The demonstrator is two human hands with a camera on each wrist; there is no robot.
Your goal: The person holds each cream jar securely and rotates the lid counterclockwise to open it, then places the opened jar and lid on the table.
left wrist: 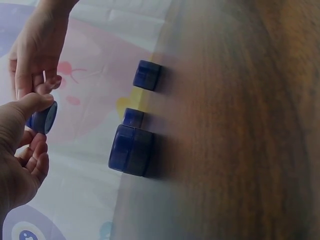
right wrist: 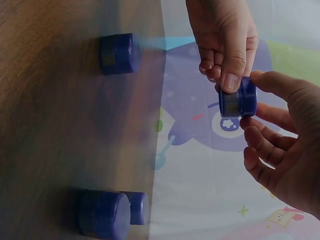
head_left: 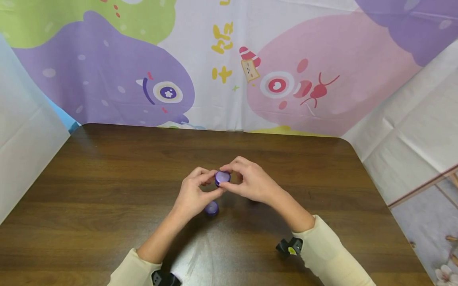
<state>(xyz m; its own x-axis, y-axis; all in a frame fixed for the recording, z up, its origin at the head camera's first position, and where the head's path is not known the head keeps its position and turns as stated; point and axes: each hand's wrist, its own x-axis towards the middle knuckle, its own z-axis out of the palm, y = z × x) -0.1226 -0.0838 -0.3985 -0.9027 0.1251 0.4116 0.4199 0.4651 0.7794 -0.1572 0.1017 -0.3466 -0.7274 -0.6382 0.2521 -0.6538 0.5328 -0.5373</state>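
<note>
Between both hands, above the table, is a small purple lidded jar (head_left: 222, 178). My left hand (head_left: 193, 192) pinches its lower part, the thumb lying across the side in the right wrist view. With thumb and forefinger, my right hand (head_left: 255, 180) holds the jar (right wrist: 238, 98) around the lid, its other fingers loosely bent. Another purple jar (head_left: 212, 208) stands on the table just below my left hand. Three jars show standing there in the left wrist view: a large one (left wrist: 131, 150), a smaller one (left wrist: 133, 116) close behind it, and one apart (left wrist: 147, 75).
The brown wooden table (head_left: 107, 190) has rounded far corners. A cartoon-printed cloth (head_left: 229, 107) hangs along its back edge, with white sheets (head_left: 411, 131) at the sides. Dark wrist cameras (head_left: 289, 246) sit at both sleeves.
</note>
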